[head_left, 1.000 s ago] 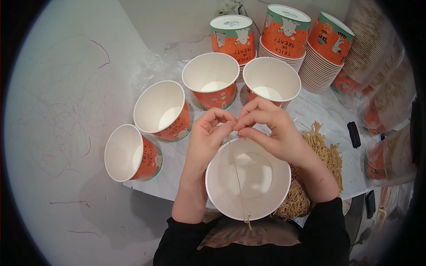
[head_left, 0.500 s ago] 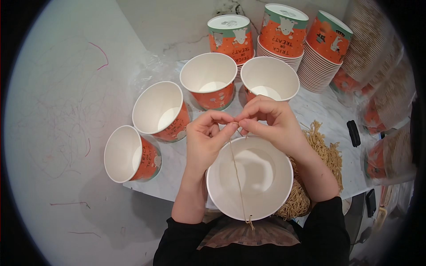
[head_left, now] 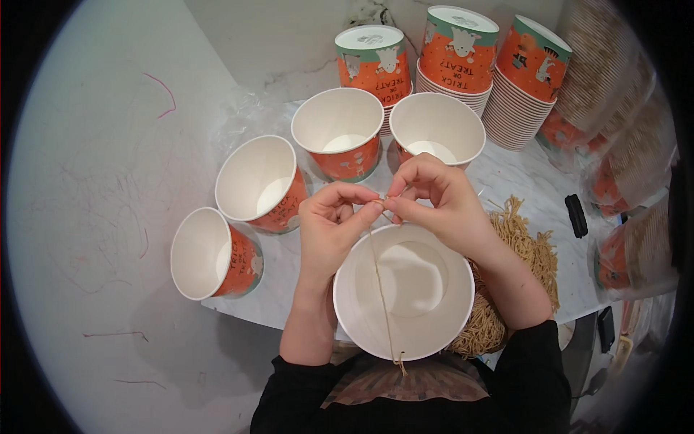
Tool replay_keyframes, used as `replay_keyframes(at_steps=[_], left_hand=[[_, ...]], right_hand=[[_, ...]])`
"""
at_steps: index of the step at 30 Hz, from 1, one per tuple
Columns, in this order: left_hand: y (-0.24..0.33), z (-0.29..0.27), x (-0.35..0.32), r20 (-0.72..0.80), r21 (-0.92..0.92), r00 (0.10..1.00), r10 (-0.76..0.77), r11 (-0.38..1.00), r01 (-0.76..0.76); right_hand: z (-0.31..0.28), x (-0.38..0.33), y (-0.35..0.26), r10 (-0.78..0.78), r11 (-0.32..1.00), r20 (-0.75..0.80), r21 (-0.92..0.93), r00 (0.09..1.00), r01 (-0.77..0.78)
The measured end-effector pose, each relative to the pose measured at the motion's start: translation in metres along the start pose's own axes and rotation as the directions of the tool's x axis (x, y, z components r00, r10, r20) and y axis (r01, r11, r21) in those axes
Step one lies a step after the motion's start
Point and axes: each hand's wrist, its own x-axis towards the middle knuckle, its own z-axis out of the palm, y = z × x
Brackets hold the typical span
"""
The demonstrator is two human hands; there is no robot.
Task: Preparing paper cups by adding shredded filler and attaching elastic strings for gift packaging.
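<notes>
The left hand [head_left: 329, 231] and right hand [head_left: 434, 206] meet, fingertips pinched shut on a thin tan string [head_left: 381, 289] running down across the open white cup [head_left: 403, 291] just below them. Beyond the knuckles four open orange cups [head_left: 337, 130] crowd close, and the table edge [head_left: 238, 318] lies left of the left wrist.

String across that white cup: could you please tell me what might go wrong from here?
The string is thin and pinched only at the fingertips of the left hand and right hand, so it may slip free. Pulling it could tip the cup, which sits at the table edge. Nearby cups could get knocked.
</notes>
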Motion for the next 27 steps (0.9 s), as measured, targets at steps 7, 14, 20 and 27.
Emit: replay_keyframes(at_steps=[7,14,20,27], left_hand=[[0.001,-0.002,-0.001,-0.008,0.042,1.000,0.006,0.999,-0.006],[0.002,0.000,0.000,-0.043,0.052,0.999,-0.003,0.999,0.005],[0.001,-0.001,0.000,-0.027,0.071,0.999,0.018,0.997,-0.016],[-0.001,-0.009,0.002,0.061,-0.017,0.998,0.006,1.000,-0.005]], right_hand=[[0.000,0.000,0.003,0.033,0.999,0.018,0.002,0.999,-0.033],[-0.002,-0.001,-0.002,0.188,0.970,0.056,0.145,0.980,-0.195],[-0.003,0.001,0.004,0.153,0.984,0.028,0.083,0.988,-0.155],[-0.014,0.007,0.005,0.392,0.850,0.168,0.309,0.904,-0.426]])
